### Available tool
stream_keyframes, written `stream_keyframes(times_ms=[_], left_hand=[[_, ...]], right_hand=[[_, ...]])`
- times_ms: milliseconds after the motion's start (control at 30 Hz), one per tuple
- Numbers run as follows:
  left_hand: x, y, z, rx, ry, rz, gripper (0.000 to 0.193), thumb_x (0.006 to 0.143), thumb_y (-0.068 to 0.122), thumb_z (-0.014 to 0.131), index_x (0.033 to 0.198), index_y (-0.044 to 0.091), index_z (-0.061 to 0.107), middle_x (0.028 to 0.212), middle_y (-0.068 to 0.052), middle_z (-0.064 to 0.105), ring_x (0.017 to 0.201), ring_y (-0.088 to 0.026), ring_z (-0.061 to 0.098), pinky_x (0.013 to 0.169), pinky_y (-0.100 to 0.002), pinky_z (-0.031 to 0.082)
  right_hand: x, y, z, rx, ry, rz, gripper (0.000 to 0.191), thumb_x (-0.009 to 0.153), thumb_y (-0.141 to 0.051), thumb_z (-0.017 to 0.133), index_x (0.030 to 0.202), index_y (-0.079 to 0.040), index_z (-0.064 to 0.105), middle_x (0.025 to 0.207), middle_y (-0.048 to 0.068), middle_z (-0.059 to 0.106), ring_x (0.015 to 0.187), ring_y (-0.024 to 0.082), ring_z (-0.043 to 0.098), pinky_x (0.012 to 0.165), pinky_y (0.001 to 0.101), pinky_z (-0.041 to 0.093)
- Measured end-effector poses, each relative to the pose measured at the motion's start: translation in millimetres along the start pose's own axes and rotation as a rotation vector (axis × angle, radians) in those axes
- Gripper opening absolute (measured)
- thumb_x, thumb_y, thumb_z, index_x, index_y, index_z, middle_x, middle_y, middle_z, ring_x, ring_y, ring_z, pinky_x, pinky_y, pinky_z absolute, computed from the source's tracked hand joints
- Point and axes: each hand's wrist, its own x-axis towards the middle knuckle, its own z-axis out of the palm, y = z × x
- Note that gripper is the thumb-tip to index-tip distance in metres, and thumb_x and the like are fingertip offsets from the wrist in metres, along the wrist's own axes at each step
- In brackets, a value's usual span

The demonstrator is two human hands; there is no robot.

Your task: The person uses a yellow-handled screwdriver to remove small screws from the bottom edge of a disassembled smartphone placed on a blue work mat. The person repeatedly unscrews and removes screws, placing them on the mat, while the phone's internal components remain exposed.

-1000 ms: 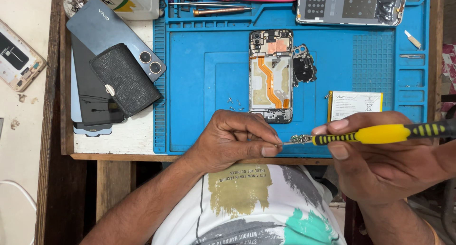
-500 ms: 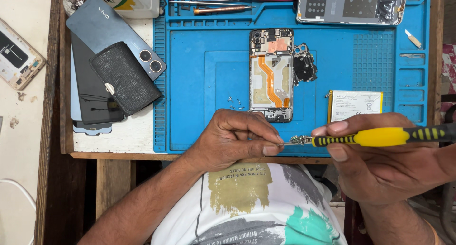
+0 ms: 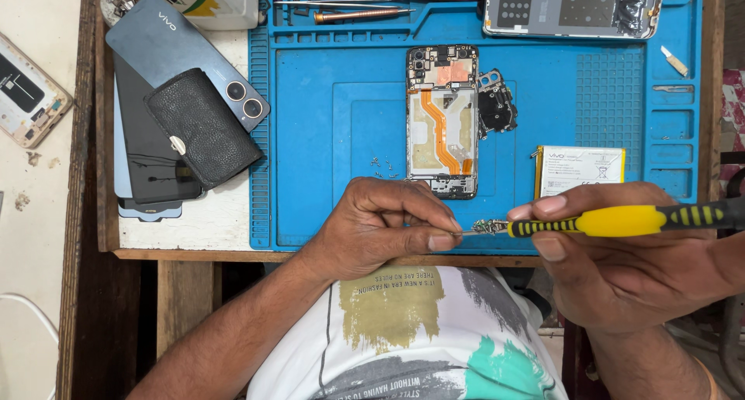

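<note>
1. Near the front edge of the blue repair mat (image 3: 349,113), at about six o'clock, the left hand (image 3: 380,225) meets the tip of a yellow-handled screwdriver (image 3: 621,220). Its thumb and forefinger are pressed together on the metal tip, pinching something too small to make out, likely a screw clinging to the bit.
2. The right hand (image 3: 621,276) is closed round the screwdriver's handle and holds it level, pointing to nine o'clock, which steadies the tip for the other hand's fingers.
3. At twelve o'clock from the hands lies the opened phone (image 3: 442,121), back off and board and orange ribbon bare, within easy reach. Loose screws (image 3: 384,167) lie just beside its lower left corner, kept together on the mat.
4. A flat white battery (image 3: 580,169) rests at two o'clock and a black cover part (image 3: 497,105) touches the phone's right edge.
5. Stacked phones and a black pouch (image 3: 202,128) sit at ten o'clock, off the mat.
6. The screwdriver's end runs out of view at right, and the tray (image 3: 574,8) at the top is cut off.
</note>
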Motion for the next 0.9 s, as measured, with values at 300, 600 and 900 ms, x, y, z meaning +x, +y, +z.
stream_keyframes(times_ms=[300, 600, 900], left_hand=[[-1.7, -1.6, 2.4, 0.121, 0.025, 0.035, 0.014, 0.095, 0.002, 0.079, 0.108, 0.004, 0.077, 0.104, -0.01, 0.076, 0.096, -0.012, 0.072, 0.084, -0.025, 0.061], [1.7, 8.5, 10.9, 0.318, 0.085, 0.035, 0.024, 0.085, 0.007, 0.086, 0.107, 0.005, 0.076, 0.101, -0.006, 0.075, 0.083, -0.007, 0.063, 0.07, -0.023, 0.052], [12.0, 9.7, 33.1, 1.469, 0.13, 0.389, 0.029, 0.091, 0.024, 0.082, 0.117, 0.015, 0.076, 0.115, -0.001, 0.067, 0.101, -0.021, 0.061, 0.086, -0.039, 0.047]], right_hand=[[-1.1, -12.1, -1.2, -0.073, -0.08, 0.069, 0.023, 0.091, 0.006, 0.073, 0.105, 0.002, 0.055, 0.105, 0.014, 0.069, 0.09, 0.023, 0.077, 0.08, 0.0364, 0.071], [7.9, -2.0, -3.4, -0.046, -0.011, -0.034, 0.03, 0.098, 0.008, 0.075, 0.116, 0.002, 0.051, 0.106, 0.016, 0.069, 0.093, 0.024, 0.077, 0.082, 0.0343, 0.074], [38.2, 25.0, -13.3, -0.205, -0.193, -0.123, 0.079, 0.096, 0.019, 0.075, 0.145, -0.008, 0.019, 0.108, 0.022, 0.064, 0.098, 0.027, 0.075, 0.085, 0.0321, 0.068]])
